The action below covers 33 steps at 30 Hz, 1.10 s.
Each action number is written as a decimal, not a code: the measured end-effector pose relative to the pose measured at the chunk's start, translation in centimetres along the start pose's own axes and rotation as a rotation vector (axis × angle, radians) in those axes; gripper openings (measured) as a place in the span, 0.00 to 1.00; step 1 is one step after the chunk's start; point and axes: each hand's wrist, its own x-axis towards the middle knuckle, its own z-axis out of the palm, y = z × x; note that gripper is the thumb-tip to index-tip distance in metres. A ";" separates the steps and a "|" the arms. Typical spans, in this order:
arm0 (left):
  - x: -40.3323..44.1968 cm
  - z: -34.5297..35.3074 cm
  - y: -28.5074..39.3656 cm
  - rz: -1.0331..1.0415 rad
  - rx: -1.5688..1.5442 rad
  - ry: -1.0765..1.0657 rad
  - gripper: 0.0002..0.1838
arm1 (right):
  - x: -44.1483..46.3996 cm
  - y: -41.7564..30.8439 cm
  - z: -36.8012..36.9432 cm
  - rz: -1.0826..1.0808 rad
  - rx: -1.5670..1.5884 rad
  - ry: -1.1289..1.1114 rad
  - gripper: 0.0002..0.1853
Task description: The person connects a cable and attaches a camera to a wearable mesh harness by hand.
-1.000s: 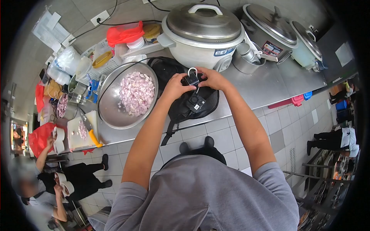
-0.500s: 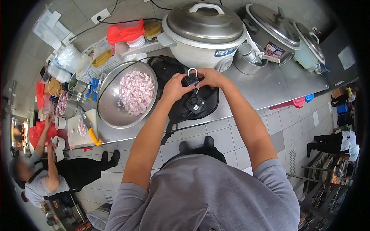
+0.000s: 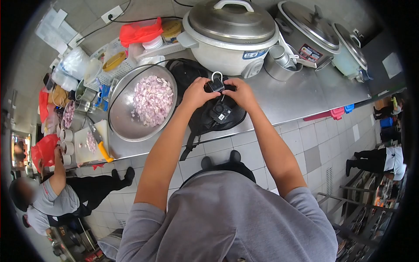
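Note:
A small black box-shaped device [image 3: 214, 85] is pinched between my left hand [image 3: 196, 92] and my right hand [image 3: 241, 94], one on each side, with fingers closed on it. From its top curves a white cable [image 3: 217, 74]. Just below, a second black device [image 3: 221, 112] with a white label lies on a black mesh bag [image 3: 233, 122]. The bag rests on the steel counter, its strap [image 3: 188, 146] hanging over the front edge. Left of the bag is a big metal bowl [image 3: 120, 109] holding chopped onions or shallots [image 3: 152, 100].
Rice cookers [image 3: 231, 52] stand along the wall, with a metal pot [image 3: 279, 72] beside them. A cutting board [image 3: 83, 148] carries a yellow-handled knife [image 3: 104, 152]. At far left, a co-worker [image 3: 56, 201] stands by a red bag [image 3: 44, 150] and white containers [image 3: 66, 142].
Both hands still grip the black device, which has turned slightly. My right fingers have shifted a little lower. The co-worker's arms have moved towards the red bag.

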 end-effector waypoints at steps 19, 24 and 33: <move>-0.1 -0.3 0.5 -0.008 -0.030 -0.017 0.36 | -0.3 -0.2 0.7 -0.131 0.037 0.089 0.13; -0.2 -0.2 1.1 -0.053 -0.012 -0.029 0.35 | -0.5 -0.3 1.2 -0.115 0.039 0.140 0.12; -0.3 -0.2 1.5 -0.075 0.035 -0.006 0.37 | -0.7 0.2 1.7 -0.104 0.026 0.205 0.11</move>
